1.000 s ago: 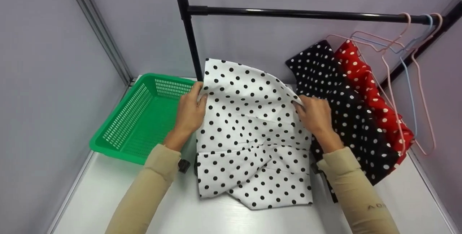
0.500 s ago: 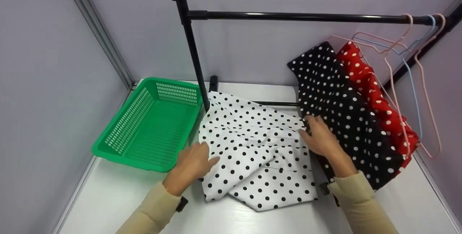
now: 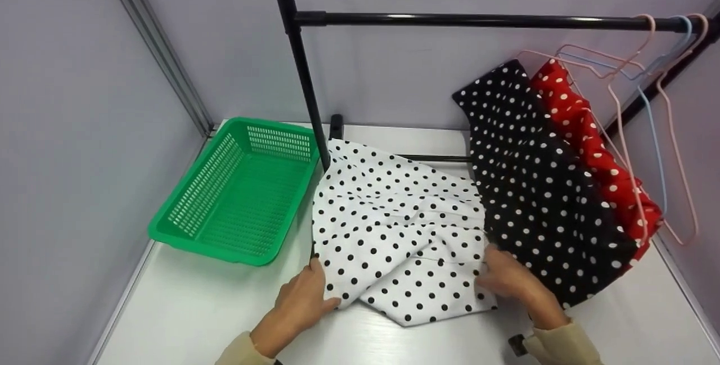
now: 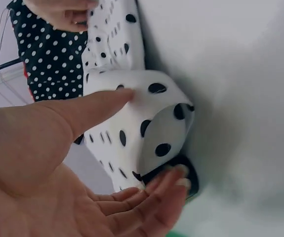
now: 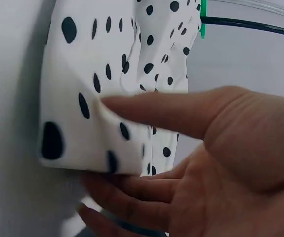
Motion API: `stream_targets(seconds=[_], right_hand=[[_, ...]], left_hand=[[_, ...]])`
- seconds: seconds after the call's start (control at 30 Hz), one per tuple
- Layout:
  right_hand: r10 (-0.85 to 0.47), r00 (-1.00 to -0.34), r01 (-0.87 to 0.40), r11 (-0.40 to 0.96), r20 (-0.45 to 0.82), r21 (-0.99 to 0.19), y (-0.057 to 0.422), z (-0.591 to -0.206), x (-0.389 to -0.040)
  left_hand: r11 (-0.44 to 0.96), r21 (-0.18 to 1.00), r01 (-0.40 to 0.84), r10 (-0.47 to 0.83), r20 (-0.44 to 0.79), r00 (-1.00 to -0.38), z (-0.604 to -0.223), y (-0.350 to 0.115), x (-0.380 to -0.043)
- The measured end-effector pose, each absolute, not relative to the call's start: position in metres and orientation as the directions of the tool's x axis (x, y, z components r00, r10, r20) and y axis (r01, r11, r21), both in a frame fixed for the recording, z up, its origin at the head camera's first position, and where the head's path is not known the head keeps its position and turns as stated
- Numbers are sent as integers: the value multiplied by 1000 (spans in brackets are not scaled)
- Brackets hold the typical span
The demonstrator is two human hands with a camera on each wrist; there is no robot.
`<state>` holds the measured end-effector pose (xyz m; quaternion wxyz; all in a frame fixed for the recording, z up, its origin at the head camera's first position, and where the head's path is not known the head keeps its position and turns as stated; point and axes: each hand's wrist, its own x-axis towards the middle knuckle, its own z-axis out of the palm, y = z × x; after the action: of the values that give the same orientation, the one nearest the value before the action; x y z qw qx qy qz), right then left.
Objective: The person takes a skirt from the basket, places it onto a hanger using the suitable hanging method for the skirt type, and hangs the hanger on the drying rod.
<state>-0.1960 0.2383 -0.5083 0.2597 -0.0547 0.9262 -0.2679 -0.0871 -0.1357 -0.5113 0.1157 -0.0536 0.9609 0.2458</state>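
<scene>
A white polka-dot cloth [image 3: 394, 230] with black dots lies creased and folded on the table, a diagonal fold near its front edge. At its near left corner is my left hand [image 3: 301, 297]. In the left wrist view the thumb [image 4: 102, 106] touches the top of the cloth, while the loosely spread fingers [image 4: 146, 207] lie beside its looped edge. My right hand [image 3: 509, 275] is at the right edge. Its thumb [image 5: 156, 111] presses on the cloth in the right wrist view, with the fingers [image 5: 137, 197] reaching beneath the edge.
To the left stands a green plastic basket [image 3: 239, 207]. A black clothes rack [image 3: 450, 19] spans the back. Pink and blue hangers [image 3: 647, 100] hang at its right end, near a black polka-dot cloth [image 3: 534, 185] and a red one [image 3: 568, 103].
The raised far part of the white cloth has been let go and has dropped flat. Both hands have come back toward the near side, to the cloth's left and right edges.
</scene>
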Motion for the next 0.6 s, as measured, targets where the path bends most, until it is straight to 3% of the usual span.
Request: stream_targets(seconds=[0.1,0.23,0.33,0.47,0.6], right_hand=[[-293,-888,25,739,-354,-674,242,-502,-196],[-384,-884,88,425,-267,-901,242,-487,-200],[-396,-881,161,260,-257,-952,237,-478,-203],[-411,-851,200,323,-327,-925,234,-474,-201],[-532,-758,172,396,-378,-902,242,-478,-194]], left_hand=[[881,449,-149,-26,-269,-963,-515,-135,-83],[866,477,-149,9,-312,-950,-520,-134,-82],[833,533,-148,15,-290,-957,-525,-131,-84],[787,613,-67,44,-165,-985,-530,-126,-84],[753,655,61,76,5,-997,-530,-124,-85]])
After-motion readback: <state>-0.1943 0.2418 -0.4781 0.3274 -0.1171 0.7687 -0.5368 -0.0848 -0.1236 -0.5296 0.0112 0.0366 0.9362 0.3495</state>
